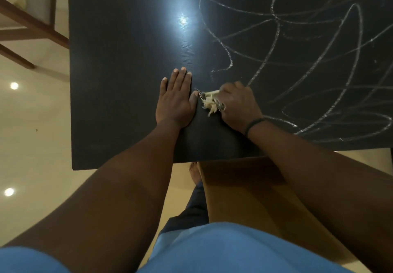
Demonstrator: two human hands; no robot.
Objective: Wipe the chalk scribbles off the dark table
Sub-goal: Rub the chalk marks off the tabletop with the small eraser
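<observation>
Blue cloth of our shirt [212,249] fills the bottom edge, soft and matte, and both bare forearms reach out from it over a tan board-like panel [244,192] beneath the near table edge.

On the dark table [119,94] our left hand [175,99] lies flat, fingers straight and together, palm pressing the smooth, faintly glossy top; it holds nothing and seems to steady us. Just beside its thumb, our right hand [238,107] is curled round a frayed, pale yellowish rag [209,101], whose stringy threads stick out on the thumb side. A thin dark band [254,125] circles that wrist.

We judge the wiping to be partway: the table's left half looks bare and shows only a bright lamp glare, while chalk scribbles [314,60] loop in thin powdery white lines across the right and far side, starting right at the rag hand. Next we would need to press the rag down and sweep it rightward and away through those loops.
</observation>
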